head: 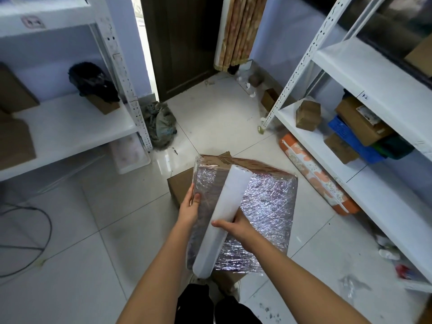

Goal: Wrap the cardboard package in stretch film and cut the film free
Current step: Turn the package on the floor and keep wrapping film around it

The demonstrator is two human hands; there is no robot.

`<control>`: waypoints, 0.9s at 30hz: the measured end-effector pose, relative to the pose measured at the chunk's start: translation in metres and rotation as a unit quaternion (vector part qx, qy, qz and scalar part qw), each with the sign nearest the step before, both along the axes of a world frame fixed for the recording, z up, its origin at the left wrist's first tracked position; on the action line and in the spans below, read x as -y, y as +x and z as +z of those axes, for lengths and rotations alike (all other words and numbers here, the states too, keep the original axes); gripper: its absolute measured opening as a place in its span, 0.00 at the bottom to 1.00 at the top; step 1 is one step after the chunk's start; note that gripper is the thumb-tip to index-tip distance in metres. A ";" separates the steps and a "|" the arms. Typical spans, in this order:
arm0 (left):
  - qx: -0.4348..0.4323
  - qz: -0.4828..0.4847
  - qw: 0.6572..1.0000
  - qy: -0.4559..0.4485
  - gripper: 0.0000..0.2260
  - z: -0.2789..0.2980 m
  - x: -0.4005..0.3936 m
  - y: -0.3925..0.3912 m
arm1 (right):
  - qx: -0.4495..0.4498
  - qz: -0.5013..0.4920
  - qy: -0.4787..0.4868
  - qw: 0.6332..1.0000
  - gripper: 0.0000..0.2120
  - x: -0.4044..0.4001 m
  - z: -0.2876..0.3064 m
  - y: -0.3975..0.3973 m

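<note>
While the cardboard package (261, 206) sits on a second box on the tiled floor, mostly sheathed in film, the right hand (238, 226) grips the stretch-film roll (222, 218) mid-length and the left hand (190, 206) clasps the package's left edge. Wrapping looks underway; the next pass likely calls for turning the package.

Your package (264, 206): brown matt cardboard under crinkled, glossy clear film (271, 202) that glints silver. Roll (222, 220) you hold: smooth, milky white plastic, soft sheen. Floor (131, 232): pale glazed tile, shiny, scuffed with dirt near your feet. Shelves (364, 66): white painted metal, perforated uprights, smooth matt boards. Door (182, 43): dark wood grain. Crate (350, 141): blue plastic. Boxes (306, 115) on shelves: plain matt cardboard.
</note>
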State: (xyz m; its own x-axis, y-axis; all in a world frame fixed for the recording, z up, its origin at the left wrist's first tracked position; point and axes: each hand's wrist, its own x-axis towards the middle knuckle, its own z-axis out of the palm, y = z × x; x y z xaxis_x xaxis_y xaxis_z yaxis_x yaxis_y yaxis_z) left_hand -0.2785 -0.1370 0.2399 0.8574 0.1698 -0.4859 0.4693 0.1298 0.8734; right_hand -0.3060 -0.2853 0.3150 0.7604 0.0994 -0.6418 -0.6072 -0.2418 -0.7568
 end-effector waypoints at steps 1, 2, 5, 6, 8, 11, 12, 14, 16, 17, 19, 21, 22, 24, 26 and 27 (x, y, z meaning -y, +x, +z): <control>-0.003 0.006 1.000 -0.007 0.22 0.000 -0.001 -0.002 | 0.005 -0.013 -0.007 1.000 0.30 0.001 0.001 0.000; -0.005 0.010 1.000 -0.011 0.22 0.000 -0.001 -0.004 | 0.011 -0.020 -0.018 1.000 0.31 0.002 0.001 0.000; -0.020 0.007 1.000 -0.019 0.22 0.004 0.000 -0.004 | 0.028 -0.038 -0.050 0.998 0.32 0.010 0.001 0.000; -0.022 0.006 0.999 -0.024 0.22 0.005 0.001 -0.003 | 0.032 -0.049 -0.055 0.997 0.33 0.014 0.000 -0.001; -0.014 0.007 1.000 -0.020 0.22 0.007 0.002 -0.002 | 0.039 -0.066 -0.058 0.995 0.34 0.019 0.001 -0.003; -0.007 0.006 1.000 -0.008 0.22 0.007 0.001 -0.002 | 0.051 -0.066 -0.059 0.995 0.31 0.025 0.003 -0.002; -0.014 0.004 1.000 -0.013 0.22 0.007 0.000 -0.002 | 0.053 -0.064 -0.064 0.994 0.30 0.027 0.003 -0.001; -0.019 -0.008 0.999 -0.027 0.23 0.007 -0.003 -0.004 | 0.055 -0.058 -0.078 0.994 0.30 0.032 0.002 0.000; -0.014 -0.013 0.999 -0.032 0.23 0.009 -0.004 -0.007 | 0.062 -0.050 -0.095 0.992 0.33 0.037 0.000 0.000; -0.013 -0.013 0.999 -0.032 0.23 0.009 -0.004 -0.008 | 0.066 -0.049 -0.100 0.992 0.34 0.039 -0.001 0.000; -0.013 -0.021 1.000 -0.009 0.23 0.010 -0.002 -0.010 | 0.070 -0.051 -0.107 0.991 0.34 0.042 -0.003 0.000; -0.005 -0.063 0.991 0.117 0.23 0.012 -0.001 -0.013 | 0.068 -0.051 -0.107 0.991 0.34 0.045 -0.002 0.000; 0.000 -0.086 0.966 0.243 0.23 0.013 0.000 -0.015 | 0.065 -0.052 -0.106 0.991 0.33 0.045 -0.003 0.000; 0.081 -0.081 0.875 0.471 0.21 0.018 0.008 -0.022 | 0.058 -0.053 -0.107 0.991 0.33 0.045 -0.003 -0.002; 0.239 -0.092 0.783 0.567 0.25 0.024 0.021 -0.031 | 0.057 -0.061 -0.114 0.990 0.33 0.045 -0.007 -0.006; 0.299 -0.108 0.745 0.587 0.25 0.025 0.025 -0.035 | 0.058 -0.067 -0.117 0.989 0.33 0.045 -0.009 -0.007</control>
